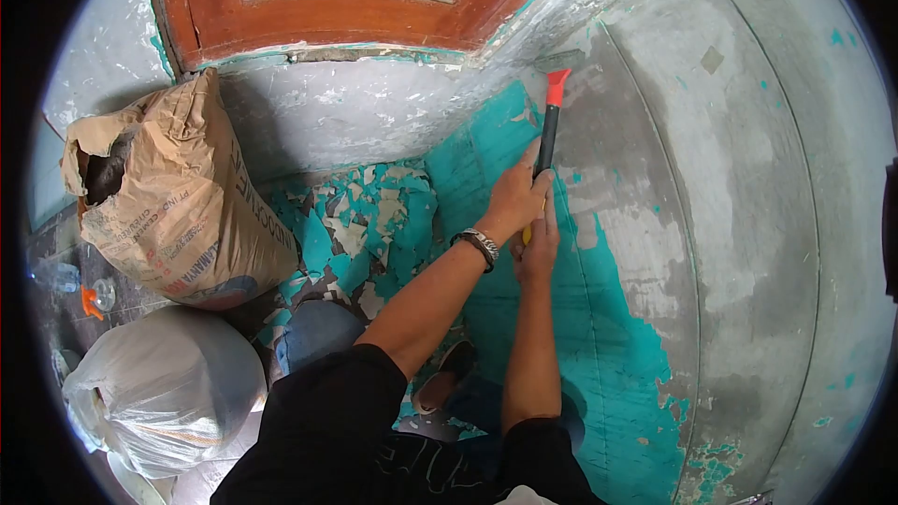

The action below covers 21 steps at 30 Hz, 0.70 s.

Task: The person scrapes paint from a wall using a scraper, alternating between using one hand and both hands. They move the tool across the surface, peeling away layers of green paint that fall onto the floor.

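Note:
A long-handled scraper with a red head and black shaft is in both my hands, its blade end against the wall near the corner. My left hand, with a bracelet at the wrist, wraps the black shaft. Lower down, my right hand is closed round the handle, where a bit of yellow shows. Turquoise paint covers the wall beside my hands, and bare grey wall lies to its right.
Peeled paint flakes cover the floor in the corner. A torn paper cement sack and a full whitish plastic bag stand at the left. Above is a brown wooden frame. An orange-topped bottle lies at the far left.

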Motion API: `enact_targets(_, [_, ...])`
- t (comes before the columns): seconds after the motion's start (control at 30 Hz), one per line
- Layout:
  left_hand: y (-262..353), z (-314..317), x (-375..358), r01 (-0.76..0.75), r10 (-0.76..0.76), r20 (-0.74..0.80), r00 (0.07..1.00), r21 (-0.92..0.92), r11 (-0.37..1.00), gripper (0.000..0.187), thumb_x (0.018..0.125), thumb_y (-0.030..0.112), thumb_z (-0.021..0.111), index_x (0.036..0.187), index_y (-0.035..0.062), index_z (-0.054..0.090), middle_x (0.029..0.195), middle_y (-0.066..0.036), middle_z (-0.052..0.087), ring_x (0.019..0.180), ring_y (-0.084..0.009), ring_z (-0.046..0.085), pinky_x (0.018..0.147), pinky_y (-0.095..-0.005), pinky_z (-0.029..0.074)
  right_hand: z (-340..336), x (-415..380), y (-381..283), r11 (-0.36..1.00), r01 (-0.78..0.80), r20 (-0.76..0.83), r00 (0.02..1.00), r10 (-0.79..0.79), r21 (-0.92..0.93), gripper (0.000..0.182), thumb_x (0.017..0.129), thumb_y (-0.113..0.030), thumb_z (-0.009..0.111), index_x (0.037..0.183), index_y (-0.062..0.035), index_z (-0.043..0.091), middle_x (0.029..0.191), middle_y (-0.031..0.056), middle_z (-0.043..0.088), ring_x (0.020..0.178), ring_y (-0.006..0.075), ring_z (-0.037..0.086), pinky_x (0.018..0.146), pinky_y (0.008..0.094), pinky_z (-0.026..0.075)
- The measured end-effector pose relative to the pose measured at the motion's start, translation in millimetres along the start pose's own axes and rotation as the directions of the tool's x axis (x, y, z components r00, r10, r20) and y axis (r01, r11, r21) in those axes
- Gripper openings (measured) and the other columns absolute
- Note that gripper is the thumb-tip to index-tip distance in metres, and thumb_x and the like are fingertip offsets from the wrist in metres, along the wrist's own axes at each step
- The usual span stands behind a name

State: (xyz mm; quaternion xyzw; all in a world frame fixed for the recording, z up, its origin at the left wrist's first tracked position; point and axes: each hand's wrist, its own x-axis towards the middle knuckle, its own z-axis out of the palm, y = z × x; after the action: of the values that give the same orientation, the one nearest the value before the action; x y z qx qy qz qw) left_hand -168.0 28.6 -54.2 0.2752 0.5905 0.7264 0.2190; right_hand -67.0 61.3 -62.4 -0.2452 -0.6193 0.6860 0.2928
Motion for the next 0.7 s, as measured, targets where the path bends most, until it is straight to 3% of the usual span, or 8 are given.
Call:
enact_targets(0.07, [3.8,2.0,2.1,0.042,-0.042,0.022,0.999,-0.002,0.999,0.06,0.09,0.024,0.054,0.145,0.0093,0.033,0.091,-0.018,0.065,0.084,-0.0319,0.064,0.075,-0.0399,0.049,-3.7,0.3,-1.7,0.998,0.045,0.0,0.999,-0.045,-0.037,0.048,0.099,-0.013,0.042,0.146,-0.0053,0.033,0.077,-0.0028,0.056,0.051,-0.0011,0.039,0.043,0.0181,0.03])
enact_targets(0.13, [-4.0,7.4,1.2,-0.042,0.043,-0.015,0.999,0.057,0.998,0.059,0.09,0.024,0.054,0.144,0.0078,0.034,0.089,-0.017,0.065,0.079,-0.0295,0.064,0.071,-0.0391,0.049,-8.8,0.3,3.7,0.994,0.08,0.003,0.997,-0.08,-0.078,0.048,0.1,-0.015,0.042,0.146,-0.0052,0.033,0.077,-0.0027,0.056,0.051,-0.0007,0.04,0.043,0.018,0.031])
enact_targets(0.2, [-8.7,8.4,1.9,-0.03,0.03,-0.008,1.0,0.021,0.999,0.059,0.09,0.023,0.055,0.144,0.0074,0.035,0.088,-0.017,0.065,0.078,-0.0285,0.064,0.071,-0.0389,0.049,-13.0,2.7,13.4,0.879,0.262,-0.012,0.957,-0.291,-0.398,0.046,0.1,-0.014,0.039,0.145,-0.0058,0.036,0.079,-0.0024,0.056,0.049,-0.0004,0.035,0.04,0.02,0.026])
enact_targets(0.3, [-10.0,5.2,2.7,-0.015,0.015,0.001,1.0,-0.039,0.999,0.059,0.09,0.023,0.056,0.143,0.007,0.035,0.086,-0.016,0.064,0.075,-0.0271,0.063,0.07,-0.0384,0.049,-10.8,12.3,21.8,0.822,0.349,-0.008,0.919,-0.394,-0.45,0.048,0.1,-0.016,0.043,0.145,-0.0039,0.035,0.077,-0.0022,0.056,0.053,0.0011,0.041,0.044,0.0198,0.032])
enact_targets(0.47, [-12.2,3.3,7.9,0.016,-0.012,0.049,0.999,-0.07,0.997,0.059,0.09,0.021,0.057,0.143,0.0059,0.036,0.085,-0.015,0.064,0.074,-0.026,0.062,0.069,-0.0373,0.049,-13.6,6.0,23.3,0.889,0.281,-0.017,0.951,-0.308,-0.363,0.048,0.099,-0.016,0.044,0.144,-0.0008,0.036,0.08,-0.0021,0.057,0.056,0.0018,0.041,0.046,0.0206,0.033])
enact_targets(0.53, [-13.5,10.5,8.0,-0.178,0.18,-0.015,0.984,0.077,0.981,0.06,0.09,0.022,0.058,0.143,0.0069,0.035,0.085,-0.016,0.064,0.071,-0.0244,0.061,0.067,-0.0366,0.049,-8.4,6.6,21.1,0.918,0.279,-0.031,0.954,-0.299,-0.281,0.048,0.099,-0.016,0.044,0.143,-0.0002,0.036,0.08,-0.0023,0.056,0.056,0.0021,0.041,0.047,0.0207,0.034])
enact_targets(0.63, [-10.6,0.4,8.3,-0.031,0.032,0.005,0.999,-0.09,0.995,0.056,0.091,0.026,0.057,0.141,0.0074,0.04,0.086,-0.019,0.063,0.072,-0.0252,0.063,0.067,-0.0368,0.049,-6.2,7.6,16.9,0.851,0.304,-0.04,0.934,-0.354,-0.429,0.048,0.099,-0.016,0.046,0.143,0.0002,0.037,0.076,-0.0033,0.053,0.056,0.0016,0.039,0.047,0.0204,0.033])
enact_targets(0.7, [-24.9,0.9,13.0,-0.044,0.044,-0.009,0.999,-0.104,0.994,0.053,0.091,0.028,0.057,0.137,0.0063,0.044,0.087,-0.019,0.064,0.073,-0.0258,0.063,0.067,-0.0367,0.049,-7.4,6.3,10.7,0.94,0.168,-0.043,0.981,-0.188,-0.296,0.048,0.098,-0.015,0.047,0.143,0.0001,0.038,0.073,-0.0051,0.048,0.057,0.0013,0.038,0.048,0.0197,0.032])
